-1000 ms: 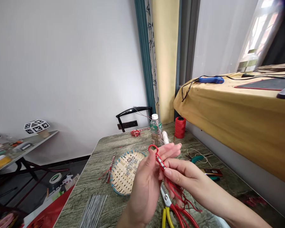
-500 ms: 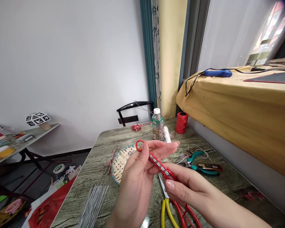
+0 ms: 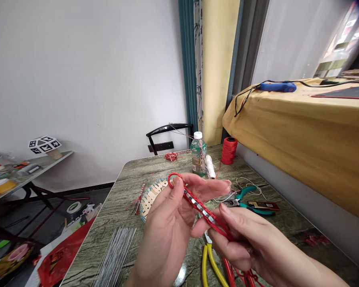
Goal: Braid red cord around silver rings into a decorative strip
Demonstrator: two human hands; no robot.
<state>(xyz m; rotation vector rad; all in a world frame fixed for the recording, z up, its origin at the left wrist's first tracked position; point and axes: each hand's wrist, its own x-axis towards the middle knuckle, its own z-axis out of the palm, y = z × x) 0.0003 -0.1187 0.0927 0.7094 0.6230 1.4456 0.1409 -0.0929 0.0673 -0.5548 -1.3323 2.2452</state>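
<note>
Both hands pinch the cord, left hand at its loop, right hand lower; slackening could let the beads slide.

Home craft room, prob. a bedroom. Curtains, cloth-draped ledge; table w/ thread spools, pliers, wire rods.

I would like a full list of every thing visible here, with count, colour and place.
red braided cord with silver beads: one, red, held between both hands
woven bamboo basket: one, tan with blue rim, behind left hand
steel wire bundle: one, grey, table's near left
yellow-handled pliers: one, under the hands
teal-handled pliers: one, table's right
plastic water bottle: one, green label, far table
red thread spool: one, far right
wooden table: one, grey-brown
left hand: pinches cord loop
right hand: grips cord's lower end
</note>
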